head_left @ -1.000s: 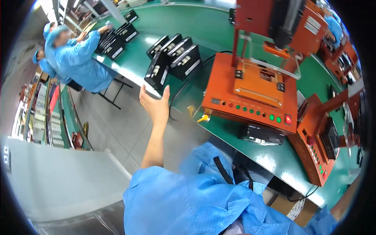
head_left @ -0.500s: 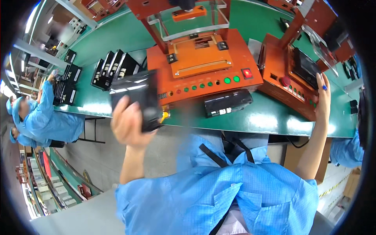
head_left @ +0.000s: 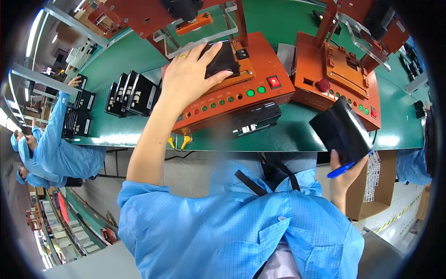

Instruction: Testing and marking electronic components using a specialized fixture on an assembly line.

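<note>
Glossy black box [head_left: 341, 130] clasped by right hand [head_left: 344, 180]
Flat black slab [head_left: 226, 60] is touched by left hand [head_left: 188, 76], fingers wide; both seem stiff, slick, best edge-held.

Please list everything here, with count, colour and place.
Table: one, green, centre
Machines: two near, orange-red, on table
Mounted device: one, black, on left machine
Front device: one, black, before left machine
Held device: one, black, before right machine
Pen-like item: one, blue, near held device
Standing devices: several, black, table's left
Knobs: two, yellow, left machine's corner
Carton: one, brown, lower right
Co-workers: several, blue clothing, both sides
Left hand: one, bare, on mounted device
Right hand: one, bare, gripping held device
</note>
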The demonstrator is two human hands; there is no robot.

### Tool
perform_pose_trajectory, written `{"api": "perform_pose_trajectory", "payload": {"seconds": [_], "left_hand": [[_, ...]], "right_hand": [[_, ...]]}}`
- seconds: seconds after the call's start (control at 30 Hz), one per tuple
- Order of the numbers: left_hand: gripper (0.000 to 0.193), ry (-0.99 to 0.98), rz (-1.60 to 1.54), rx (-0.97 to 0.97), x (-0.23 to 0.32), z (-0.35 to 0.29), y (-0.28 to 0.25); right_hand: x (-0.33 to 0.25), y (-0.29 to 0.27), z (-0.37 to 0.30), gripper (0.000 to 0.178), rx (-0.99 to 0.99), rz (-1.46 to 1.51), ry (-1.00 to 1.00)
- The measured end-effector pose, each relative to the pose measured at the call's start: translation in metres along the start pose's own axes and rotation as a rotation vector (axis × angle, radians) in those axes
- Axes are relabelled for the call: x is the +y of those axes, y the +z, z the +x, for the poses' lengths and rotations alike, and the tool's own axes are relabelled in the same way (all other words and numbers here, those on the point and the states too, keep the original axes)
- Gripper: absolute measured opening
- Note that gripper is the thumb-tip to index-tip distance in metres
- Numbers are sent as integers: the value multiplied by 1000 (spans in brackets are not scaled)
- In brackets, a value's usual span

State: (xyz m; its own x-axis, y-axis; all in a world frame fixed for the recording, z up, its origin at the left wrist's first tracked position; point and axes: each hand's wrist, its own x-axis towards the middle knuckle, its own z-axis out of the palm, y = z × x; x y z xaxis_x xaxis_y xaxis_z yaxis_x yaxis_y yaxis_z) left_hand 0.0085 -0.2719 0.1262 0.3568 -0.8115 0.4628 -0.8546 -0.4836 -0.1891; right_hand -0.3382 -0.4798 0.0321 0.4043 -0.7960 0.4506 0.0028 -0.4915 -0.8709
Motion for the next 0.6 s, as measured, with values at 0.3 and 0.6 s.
{"api": "perform_pose_trajectory", "payload": {"seconds": [0.3, 0.6], "left_hand": [[59, -152, -48, 140, 26, -1, 11], [39, 267, -337, 524, -38, 43, -82]], "right_hand": [[9, 43, -51, 71, -217, -746, -239], [-8, 47, -28, 65, -504, -327, -336]]}}
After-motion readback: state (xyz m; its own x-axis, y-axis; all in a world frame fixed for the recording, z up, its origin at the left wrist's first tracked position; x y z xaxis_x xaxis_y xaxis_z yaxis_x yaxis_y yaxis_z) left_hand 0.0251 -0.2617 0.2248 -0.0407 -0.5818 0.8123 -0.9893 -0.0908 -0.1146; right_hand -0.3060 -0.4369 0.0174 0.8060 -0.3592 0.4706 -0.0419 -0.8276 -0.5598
